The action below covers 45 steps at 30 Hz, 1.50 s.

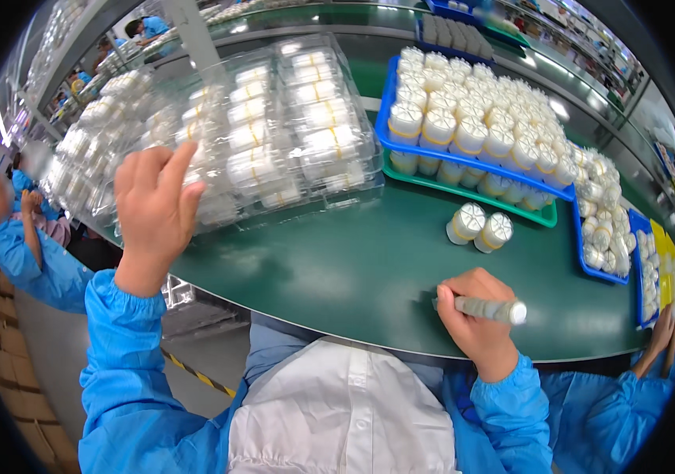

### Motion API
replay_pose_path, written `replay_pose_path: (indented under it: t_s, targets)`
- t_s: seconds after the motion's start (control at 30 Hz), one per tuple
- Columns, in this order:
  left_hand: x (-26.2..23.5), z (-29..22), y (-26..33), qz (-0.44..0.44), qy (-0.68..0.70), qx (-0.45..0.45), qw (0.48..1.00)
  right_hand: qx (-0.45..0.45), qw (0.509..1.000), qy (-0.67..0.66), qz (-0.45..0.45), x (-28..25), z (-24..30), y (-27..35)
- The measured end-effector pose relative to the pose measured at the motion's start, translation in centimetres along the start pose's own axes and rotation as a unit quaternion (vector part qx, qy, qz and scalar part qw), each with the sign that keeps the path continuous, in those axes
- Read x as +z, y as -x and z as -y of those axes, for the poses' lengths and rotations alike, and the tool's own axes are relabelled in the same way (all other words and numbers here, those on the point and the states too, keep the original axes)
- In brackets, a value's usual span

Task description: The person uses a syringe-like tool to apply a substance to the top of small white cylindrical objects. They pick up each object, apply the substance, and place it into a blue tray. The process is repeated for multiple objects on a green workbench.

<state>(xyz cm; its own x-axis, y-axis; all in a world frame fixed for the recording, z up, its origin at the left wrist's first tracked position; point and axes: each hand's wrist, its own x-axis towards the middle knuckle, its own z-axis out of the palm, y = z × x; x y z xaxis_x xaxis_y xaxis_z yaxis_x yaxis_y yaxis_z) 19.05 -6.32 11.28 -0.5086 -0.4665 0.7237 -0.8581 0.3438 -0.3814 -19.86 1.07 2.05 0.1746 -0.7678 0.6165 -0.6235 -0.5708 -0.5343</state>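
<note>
Right hand (473, 322) grips grey-white tube (489, 309) over green tabletop (337, 257). Two white cylinders (466, 224) beyond. Left hand (154, 209) half-curled, thumb and index apart, by clear trays (369, 170) of banded rolls (252, 164). Farther: blue tray (471, 163) atop green tray (471, 197).

Packs (250, 134) are over left on the table (329, 261), stacked trays (473, 167) to their right. Two loose bundles (490, 232) sit just before the trays.
</note>
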Motion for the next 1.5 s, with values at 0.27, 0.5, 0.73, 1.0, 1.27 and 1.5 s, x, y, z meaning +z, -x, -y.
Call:
replay_pose_path:
  t_s: [0.27, 0.5, 0.73, 1.0, 1.27, 1.5]
  targets:
    - [3.5, -14.4, -6.1, 0.035, 0.438, 0.064, 0.896, 0.028, 0.996, -0.055, 0.067, -1.7, -1.6, -0.7]
    - [10.7, -21.9, -8.1, 0.062, 0.523, 0.047, 0.849, 0.119, 0.981, -0.094, 0.122, -1.9, -3.3, 0.1]
    - [11.0, -20.1, -6.5, 0.139, 0.623, -0.040, 0.769, 0.026, 0.996, -0.048, 0.076, -1.9, -3.1, -0.5]
    - [8.0, -16.2, -2.8, 0.198, 0.605, -0.072, 0.768, 0.033, 0.994, -0.097, -0.021, -1.1, -1.5, -5.9]
    - [8.9, -16.8, -2.2, 0.181, 0.619, -0.051, 0.763, 0.041, 0.994, -0.103, -0.012, 1.9, -2.5, -5.5]
    - [9.0, -16.8, -2.2, 0.147, 0.595, -0.021, 0.790, 0.084, 0.990, -0.109, 0.032, 1.9, -2.0, -5.8]
